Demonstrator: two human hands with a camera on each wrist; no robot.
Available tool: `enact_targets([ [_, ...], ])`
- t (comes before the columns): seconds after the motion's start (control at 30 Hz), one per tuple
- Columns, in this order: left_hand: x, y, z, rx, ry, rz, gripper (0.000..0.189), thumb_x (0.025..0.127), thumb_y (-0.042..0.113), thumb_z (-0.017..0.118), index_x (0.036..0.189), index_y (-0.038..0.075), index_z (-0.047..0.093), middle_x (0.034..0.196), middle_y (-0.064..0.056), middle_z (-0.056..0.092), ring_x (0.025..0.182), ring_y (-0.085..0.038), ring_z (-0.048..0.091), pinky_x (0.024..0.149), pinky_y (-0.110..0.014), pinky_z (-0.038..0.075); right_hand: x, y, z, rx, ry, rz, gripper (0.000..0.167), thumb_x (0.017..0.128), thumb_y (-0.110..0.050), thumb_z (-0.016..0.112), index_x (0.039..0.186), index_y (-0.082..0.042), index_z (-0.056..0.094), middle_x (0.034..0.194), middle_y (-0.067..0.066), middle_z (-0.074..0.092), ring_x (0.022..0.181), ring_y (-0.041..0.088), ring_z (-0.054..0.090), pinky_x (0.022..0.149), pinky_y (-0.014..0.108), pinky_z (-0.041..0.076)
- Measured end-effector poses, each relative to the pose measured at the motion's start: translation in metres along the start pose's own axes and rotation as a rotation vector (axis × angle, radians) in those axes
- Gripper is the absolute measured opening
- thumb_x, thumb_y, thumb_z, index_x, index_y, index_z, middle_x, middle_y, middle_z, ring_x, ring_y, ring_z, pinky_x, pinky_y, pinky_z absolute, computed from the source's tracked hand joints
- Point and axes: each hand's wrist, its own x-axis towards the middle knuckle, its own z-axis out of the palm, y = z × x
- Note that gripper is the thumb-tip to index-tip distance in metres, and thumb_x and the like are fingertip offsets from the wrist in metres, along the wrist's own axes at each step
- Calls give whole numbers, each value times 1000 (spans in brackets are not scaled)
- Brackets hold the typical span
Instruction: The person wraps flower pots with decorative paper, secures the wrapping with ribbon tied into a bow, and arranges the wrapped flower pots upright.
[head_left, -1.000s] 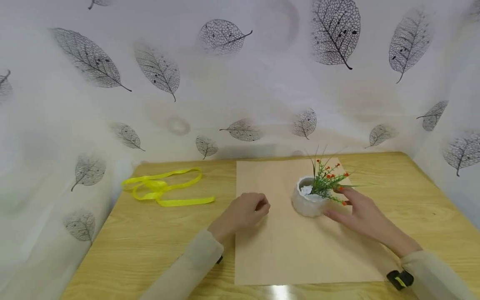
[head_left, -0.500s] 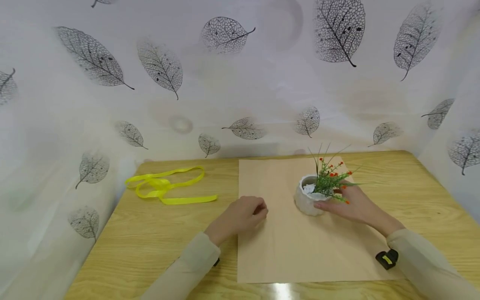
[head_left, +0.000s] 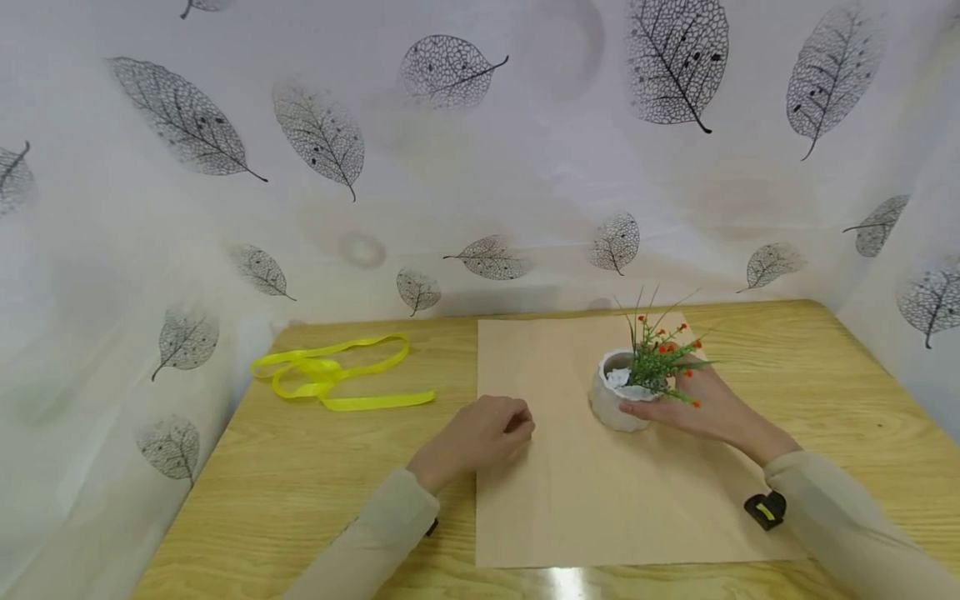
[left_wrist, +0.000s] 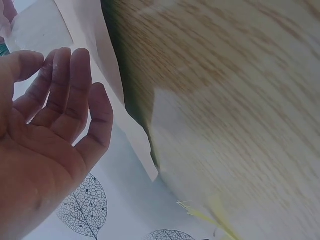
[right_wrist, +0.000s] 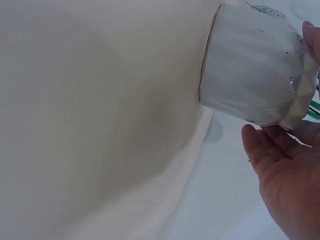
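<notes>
A whitish flower pot [head_left: 611, 407] stands on a sheet of brown paper [head_left: 570, 508], right of the middle in the head view. Green plant sprigs [head_left: 656, 365] with small red flowers lean out of its right side, beside a white crumpled lump [head_left: 617, 378]. My right hand [head_left: 712, 410] grips the pot from the right, thumb on the near side, with most fingers hidden behind it. In the right wrist view, the hand's fingers [right_wrist: 272, 150] lie along the pot's rim. My left hand [head_left: 480, 437] holds nothing and hovers at the paper's left edge with loosely curled fingers.
A loose yellow ribbon [head_left: 378, 403] lies in loops on the wooden table [head_left: 315, 467] at the back left. Behind the table hangs a pale cloth [head_left: 480, 183] printed with dark leaves. Dark wrist-worn devices show near both sleeves.
My right hand has moved left and taken a firmer grip round the pot, its thumb sliding across the near side. The pot stays in place. My left hand has hardly moved.
</notes>
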Motion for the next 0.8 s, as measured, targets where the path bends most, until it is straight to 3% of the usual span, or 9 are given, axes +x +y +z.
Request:
enact_targets([
  [0.07,0,0,1,1,-4,-1,15,103,23,58,96,18,70,82,10,62,73,-6,53,66,-20,46,2,0,0,-6,25,-53,55,80,-52,85,119,-17,70,118,3,69,109,24,64,90,49,52],
  [0.33,-1,-1,1,6,-8,-11,14,103,24,58,98,18,70,83,10,61,73,-6,53,67,-20,46,7,-2,1,-61,66,-144,51,75,-39,90,114,-13,71,110,6,70,100,23,65,82,43,55],
  [0.63,2,1,2,5,-15,-8,14,103,23,58,98,18,70,84,10,62,75,-6,54,69,-20,47,6,-2,0,15,32,-52,49,75,-41,91,110,-15,69,104,0,70,91,12,61,76,31,53],
  [0.8,6,4,2,10,-11,16,14,103,23,58,99,18,70,87,10,63,77,-6,55,71,-19,47,6,1,2,70,39,-69,42,73,-35,93,102,-17,68,95,-3,67,82,5,58,69,26,52],
])
